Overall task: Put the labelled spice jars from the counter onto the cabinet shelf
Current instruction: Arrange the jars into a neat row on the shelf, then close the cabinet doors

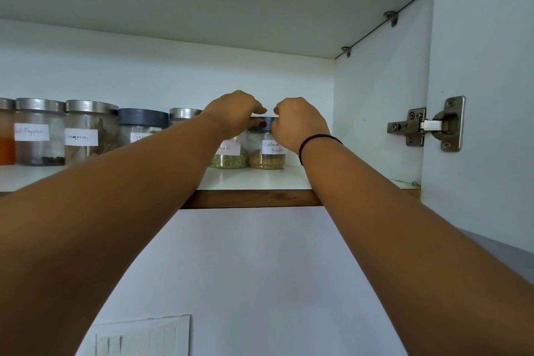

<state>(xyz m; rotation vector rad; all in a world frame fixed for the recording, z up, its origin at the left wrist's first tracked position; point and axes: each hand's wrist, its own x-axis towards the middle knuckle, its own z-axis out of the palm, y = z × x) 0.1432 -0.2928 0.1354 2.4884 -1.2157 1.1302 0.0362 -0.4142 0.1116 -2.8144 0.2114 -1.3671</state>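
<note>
The left hand [234, 113] and right hand [297, 121] both gripped the lid of the coriander powder jar [267, 157] beneath them. It looked light, smooth-sided and breakable, safest held around the lid.

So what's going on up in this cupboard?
A person is putting labelled spice jars on the shelf. The left hand curls over the top of the fennel jar, and the right hand grips the lid of the coriander jar beside it. Both jars stand upright on the shelf, at the right end of a row that includes the pepper jar and cinnamon jar.
</note>
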